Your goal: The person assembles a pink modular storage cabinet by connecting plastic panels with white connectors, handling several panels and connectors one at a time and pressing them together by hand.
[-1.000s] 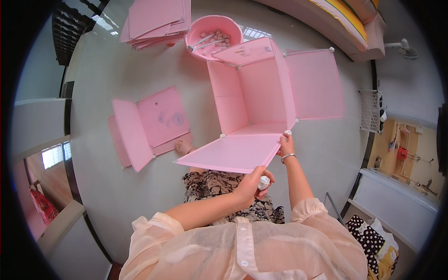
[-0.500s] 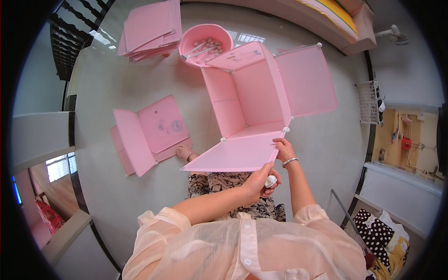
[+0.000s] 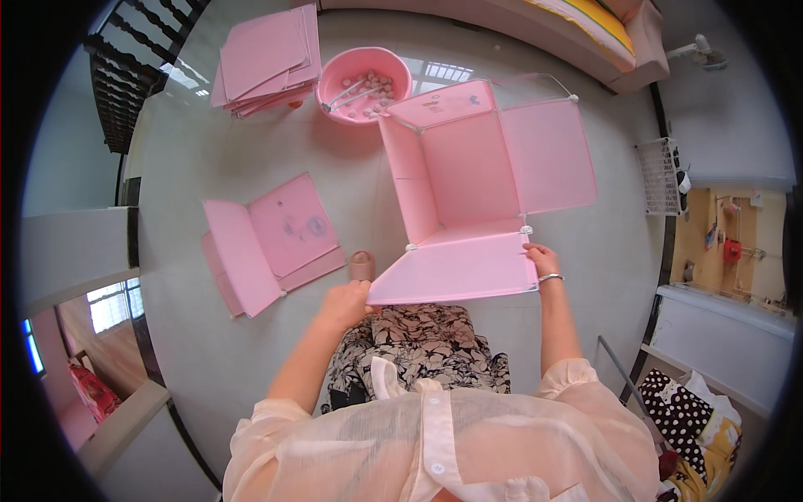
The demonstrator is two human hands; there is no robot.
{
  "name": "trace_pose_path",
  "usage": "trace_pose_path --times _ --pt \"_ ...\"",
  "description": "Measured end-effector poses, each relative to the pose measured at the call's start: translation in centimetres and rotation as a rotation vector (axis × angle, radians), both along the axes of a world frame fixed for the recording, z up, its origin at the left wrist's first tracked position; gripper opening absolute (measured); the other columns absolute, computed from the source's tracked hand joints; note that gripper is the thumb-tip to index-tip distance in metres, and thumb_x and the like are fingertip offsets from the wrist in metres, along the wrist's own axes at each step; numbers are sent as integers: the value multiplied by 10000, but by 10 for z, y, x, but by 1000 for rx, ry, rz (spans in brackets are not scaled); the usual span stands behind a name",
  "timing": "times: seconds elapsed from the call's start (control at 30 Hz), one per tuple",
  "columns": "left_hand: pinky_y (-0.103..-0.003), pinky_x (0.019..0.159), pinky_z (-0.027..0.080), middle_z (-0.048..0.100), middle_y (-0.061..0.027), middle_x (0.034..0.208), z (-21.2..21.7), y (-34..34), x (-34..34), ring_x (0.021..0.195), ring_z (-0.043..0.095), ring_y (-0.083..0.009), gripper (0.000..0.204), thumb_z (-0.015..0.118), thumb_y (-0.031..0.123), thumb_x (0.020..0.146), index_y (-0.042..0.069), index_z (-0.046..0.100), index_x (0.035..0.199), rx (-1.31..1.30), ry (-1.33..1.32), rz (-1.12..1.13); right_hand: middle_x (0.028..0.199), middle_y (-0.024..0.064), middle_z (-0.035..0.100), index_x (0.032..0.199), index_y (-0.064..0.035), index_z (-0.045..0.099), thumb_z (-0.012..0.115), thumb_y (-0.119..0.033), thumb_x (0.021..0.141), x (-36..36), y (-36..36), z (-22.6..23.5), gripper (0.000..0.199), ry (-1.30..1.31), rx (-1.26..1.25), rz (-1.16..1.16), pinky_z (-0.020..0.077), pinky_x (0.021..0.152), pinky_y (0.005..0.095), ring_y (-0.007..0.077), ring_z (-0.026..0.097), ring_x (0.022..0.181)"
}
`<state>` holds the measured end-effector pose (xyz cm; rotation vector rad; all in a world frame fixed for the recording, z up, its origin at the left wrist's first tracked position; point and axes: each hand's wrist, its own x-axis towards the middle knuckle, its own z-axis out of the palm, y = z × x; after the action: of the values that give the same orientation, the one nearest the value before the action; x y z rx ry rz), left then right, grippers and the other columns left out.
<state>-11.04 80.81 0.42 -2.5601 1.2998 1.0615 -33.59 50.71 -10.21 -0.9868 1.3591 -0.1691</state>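
Note:
A flat pink panel (image 3: 460, 272) lies tilted at the near side of a partly assembled pink cube frame (image 3: 470, 171). My right hand (image 3: 544, 259) grips the panel's right edge, just below a white corner connector (image 3: 526, 230). At the near left corner, my left hand (image 3: 346, 304) is closed around the panel's tip; whether a connector is also inside its fingers is hidden. Another white connector (image 3: 411, 248) sits where the panel meets the cube's left side. Off the cube's right side stands a further pink panel (image 3: 550, 157).
On the left floor rests a joined set of pink panels (image 3: 294, 230). Farther off are a stack of panels (image 3: 263, 54) and a pink basin (image 3: 364, 58) holding white connectors and rods. A sofa (image 3: 468, 12) runs along the back; a white rack (image 3: 659, 176) stands right.
My left hand has moved from the panel's right edge to its near left corner; the white connector it held is no longer visible. The panel and cube have shifted slightly right.

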Motion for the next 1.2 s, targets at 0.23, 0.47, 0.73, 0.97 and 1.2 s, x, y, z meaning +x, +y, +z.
trace_pose_path --times 0.23,0.47,0.73,0.97,1.2 --pt "-352 544 453 555 -118 686 -5 -83 -9 655 565 -263 84 529 105 616 30 565 602 -242 27 -448 748 78 560 907 -15 556 485 -122 683 -36 -85 21 258 93 150 156 452 541 274 135 532 619" --pt "-351 545 448 544 -110 692 -19 -180 -63 664 551 -258 91 482 83 637 42 560 617 -480 167 -603 773 43 578 922 -85 555 496 -195 713 -98 -148 68 244 573 -271 271 450 590 366 167 556 697" --pt "-345 597 442 557 -97 731 -40 -203 -60 690 540 -261 140 492 191 730 74 557 772 -541 411 -421 944 96 545 913 -69 538 579 -240 693 11 -21 113 281 281 -1038 1102 383 787 328 241 496 907" --pt "-386 640 422 565 -133 797 -67 -141 -13 744 532 -309 202 476 243 744 72 563 806 -252 308 31 785 70 546 818 -68 530 576 -252 679 54 21 99 235 311 -1008 1366 422 661 327 218 524 745" --pt "-392 680 422 570 -161 835 -145 -142 2 797 537 -311 301 481 317 753 34 560 820 57 287 247 634 52 523 665 -81 526 514 -154 654 75 41 68 75 381 -1185 1589 400 399 289 169 533 558"
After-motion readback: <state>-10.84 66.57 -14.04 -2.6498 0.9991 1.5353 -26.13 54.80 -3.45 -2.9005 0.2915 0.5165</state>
